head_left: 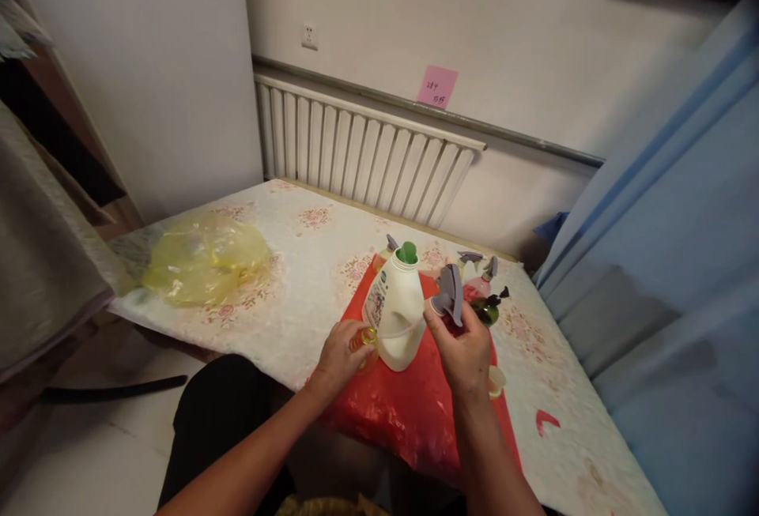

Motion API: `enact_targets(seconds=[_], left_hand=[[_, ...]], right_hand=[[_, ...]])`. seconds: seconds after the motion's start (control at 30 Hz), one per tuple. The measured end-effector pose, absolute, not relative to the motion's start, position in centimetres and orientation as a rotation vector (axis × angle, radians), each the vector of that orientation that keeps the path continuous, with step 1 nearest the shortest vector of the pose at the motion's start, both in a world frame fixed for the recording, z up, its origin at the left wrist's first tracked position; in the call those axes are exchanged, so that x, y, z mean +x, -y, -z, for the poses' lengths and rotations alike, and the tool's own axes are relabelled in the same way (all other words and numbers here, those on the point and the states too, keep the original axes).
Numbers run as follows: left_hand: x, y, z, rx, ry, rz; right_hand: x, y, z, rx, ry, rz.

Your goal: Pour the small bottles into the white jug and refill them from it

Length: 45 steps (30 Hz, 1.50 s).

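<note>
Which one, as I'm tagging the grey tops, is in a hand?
The grey top in the right hand, beside the white jug; other grey tops sit farther back, unheld.

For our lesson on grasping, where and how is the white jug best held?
Grip the white jug by its apparent moulded handle, probably from the right: it stands roughly upright, with the grip recess on that side and the label turned left.

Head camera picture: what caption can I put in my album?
Left hand holding a yellow bottle, right hand holding a gray spray top, white jug between them.
</note>
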<state>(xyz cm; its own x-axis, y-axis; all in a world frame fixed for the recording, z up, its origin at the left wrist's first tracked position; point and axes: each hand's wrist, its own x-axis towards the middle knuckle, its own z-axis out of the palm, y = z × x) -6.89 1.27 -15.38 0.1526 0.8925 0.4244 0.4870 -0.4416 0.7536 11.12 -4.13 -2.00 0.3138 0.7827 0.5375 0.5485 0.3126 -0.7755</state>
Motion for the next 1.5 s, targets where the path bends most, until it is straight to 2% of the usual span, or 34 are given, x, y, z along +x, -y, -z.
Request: enact_targets(seconds=[0.5, 0.8, 1.1, 1.5], left_hand=[[-6.4, -2.1, 16.6, 1.968, -1.363, -1.141], [-8.5, -0.8, 13.6, 1.895, -1.42, -1.219], [-7.3, 2.5, 9.1, 1.74, -1.203, -1.191], [-6.0, 2.9, 10.1, 1.668, -1.143, -1.098]], right_hand=[[11.1, 5.0, 2.5, -1.406, 1.336, -0.24], [11.2, 5.4, 3.1, -1.359, 1.354, -0.328], [11.7, 5.4, 4.8, -1.289, 1.221, -0.662], [16.1, 4.8, 6.7, -1.118, 0.897, -0.778]])
